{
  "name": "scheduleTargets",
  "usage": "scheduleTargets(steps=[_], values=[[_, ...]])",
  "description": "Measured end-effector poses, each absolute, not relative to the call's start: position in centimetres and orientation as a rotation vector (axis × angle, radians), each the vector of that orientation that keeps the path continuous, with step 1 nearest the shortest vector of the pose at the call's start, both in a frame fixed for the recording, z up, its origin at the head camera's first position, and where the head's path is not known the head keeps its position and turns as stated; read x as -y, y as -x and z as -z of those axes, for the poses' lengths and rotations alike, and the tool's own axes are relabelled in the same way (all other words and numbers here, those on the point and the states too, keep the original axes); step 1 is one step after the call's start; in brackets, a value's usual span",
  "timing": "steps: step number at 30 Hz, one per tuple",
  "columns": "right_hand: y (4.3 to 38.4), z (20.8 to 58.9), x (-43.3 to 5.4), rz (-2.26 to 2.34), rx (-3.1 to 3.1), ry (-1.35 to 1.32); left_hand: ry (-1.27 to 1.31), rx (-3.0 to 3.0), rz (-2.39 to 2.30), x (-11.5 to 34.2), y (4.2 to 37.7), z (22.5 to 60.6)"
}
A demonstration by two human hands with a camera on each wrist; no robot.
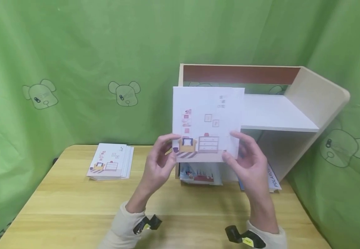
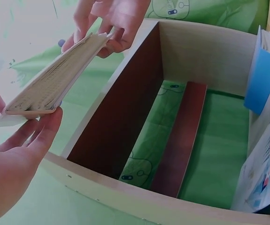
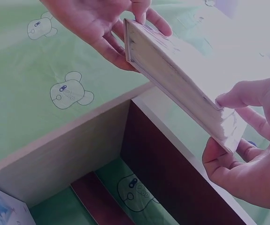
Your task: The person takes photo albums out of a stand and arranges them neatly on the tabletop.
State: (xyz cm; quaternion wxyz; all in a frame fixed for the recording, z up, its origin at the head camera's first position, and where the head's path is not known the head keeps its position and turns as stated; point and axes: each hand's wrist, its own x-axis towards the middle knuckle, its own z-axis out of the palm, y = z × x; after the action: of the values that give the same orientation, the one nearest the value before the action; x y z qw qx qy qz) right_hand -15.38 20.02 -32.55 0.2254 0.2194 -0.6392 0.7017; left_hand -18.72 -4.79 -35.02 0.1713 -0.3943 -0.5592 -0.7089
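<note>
The left grip [image 1: 156, 166] and the right grip [image 1: 254, 162], 2 bare hands, pinch a thick square white book [image 1: 209, 98] by its opposite side edges, the right thumb resting on its cover near the lower right corner. The book is raised clear of the yellow wood-grain worktop [image 1: 198, 214], its cover facing the head camera and showing a yellow armchair, a white chest of drawers and 2 small framed pictures; the wrist views show the pale page edges between the grips. Left of the left grip, well apart from it, lies a stack of white books [image 1: 111, 159], its top cover bearing the same room scene. Behind the held book and the right grip stands a cream-and-white open shelf unit [image 1: 320, 86] with a reddish-brown back strip [image 1: 245, 74]. Lower than the held book, between the 2 grips, a pale picture-covered book [image 1: 200, 174] shows partly in the shelf unit. Just beyond the right wrist, partly hidden by it, is a blue-and-white book [image 1: 273, 180] lettered POLAROID. Farther beyond both grips hangs a green cloth curtain [image 1: 80, 41] with outlined animal heads.
</note>
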Motion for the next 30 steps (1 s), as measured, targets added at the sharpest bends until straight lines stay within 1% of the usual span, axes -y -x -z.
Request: scheduleTargets(steps=[13, 30], values=[[15.4, 32.7, -18.7, -1.929, 1.771, -0.597, 1.105, 1.588, 1.978, 6.2, 18.7, 35.3], [15.9, 32.7, -16.4, -1.955, 1.768, -0.666, 1.053, 1.538, 1.924, 8.3, 18.7, 35.6]])
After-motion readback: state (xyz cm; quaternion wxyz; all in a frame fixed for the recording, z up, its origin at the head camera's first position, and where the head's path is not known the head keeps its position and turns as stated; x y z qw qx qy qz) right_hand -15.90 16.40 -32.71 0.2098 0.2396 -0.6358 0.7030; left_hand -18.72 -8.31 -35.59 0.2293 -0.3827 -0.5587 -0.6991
